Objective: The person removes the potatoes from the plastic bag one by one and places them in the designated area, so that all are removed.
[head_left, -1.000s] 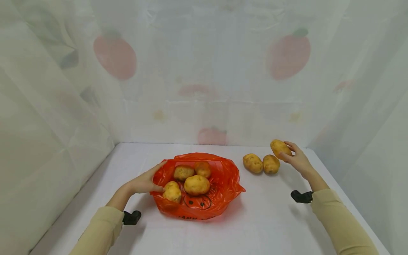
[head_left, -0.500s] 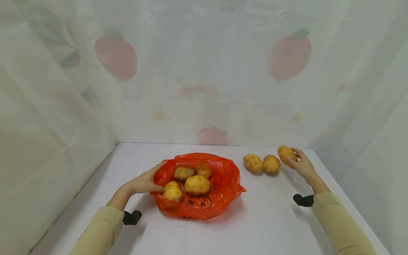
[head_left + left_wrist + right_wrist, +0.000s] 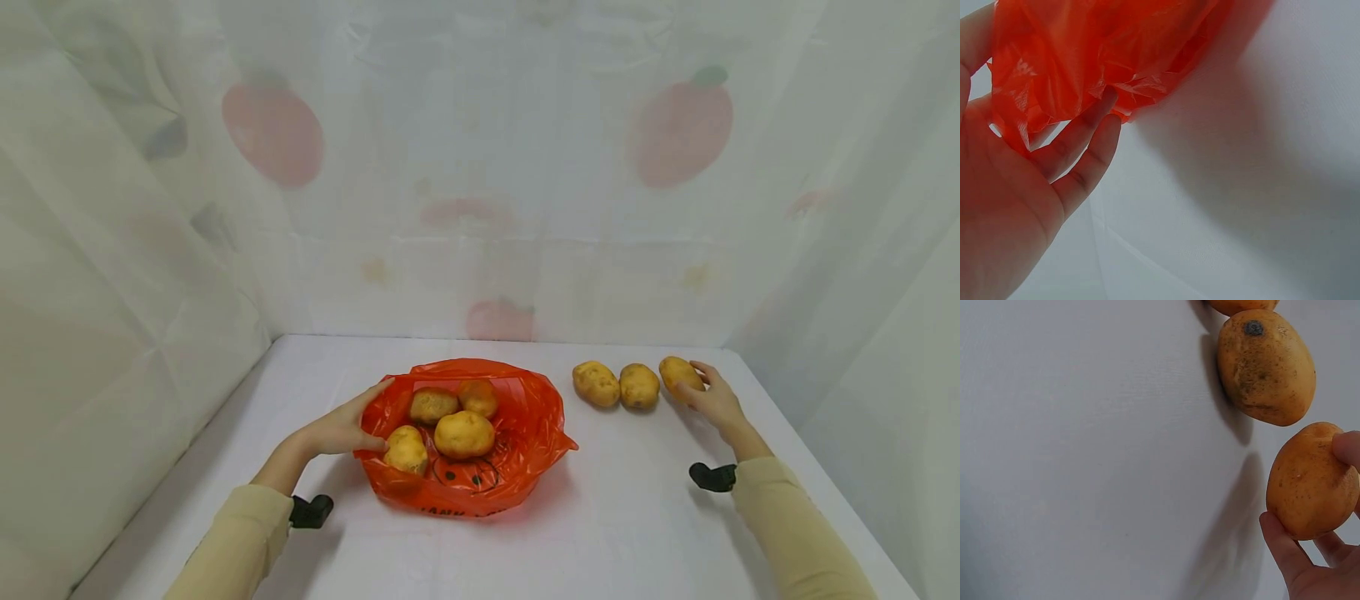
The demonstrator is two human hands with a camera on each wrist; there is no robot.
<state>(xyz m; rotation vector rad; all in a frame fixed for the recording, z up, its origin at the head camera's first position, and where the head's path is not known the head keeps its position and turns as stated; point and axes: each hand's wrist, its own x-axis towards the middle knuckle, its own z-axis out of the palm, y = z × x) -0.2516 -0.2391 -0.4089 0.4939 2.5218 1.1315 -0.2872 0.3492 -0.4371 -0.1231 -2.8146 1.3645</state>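
A red plastic bag (image 3: 517,475) stands with its mouth spread wide, several potatoes inside. My left hand (image 3: 341,429) holds the bag's left side, thumb at the rim beside the nearest potato (image 3: 406,451). In the left wrist view, fingers (image 3: 1085,169) lie against the crinkled red film. Over at the right, my right hand (image 3: 716,404) grips a yellow potato (image 3: 678,374) between thumb and fingers. The right wrist view shows this potato (image 3: 1310,481) held close over the white surface, its shadow beside it.
Two more potatoes, a left one (image 3: 596,384) and a right one (image 3: 639,387), lie side by side between the bag and the right hand. The white table (image 3: 600,533) ends at a pale curtain (image 3: 585,283) behind, with curtains on both sides.
My right hand has moved right and down with its potato, from above the loose pair to beside them near the table. The left hand and bag have stayed put.
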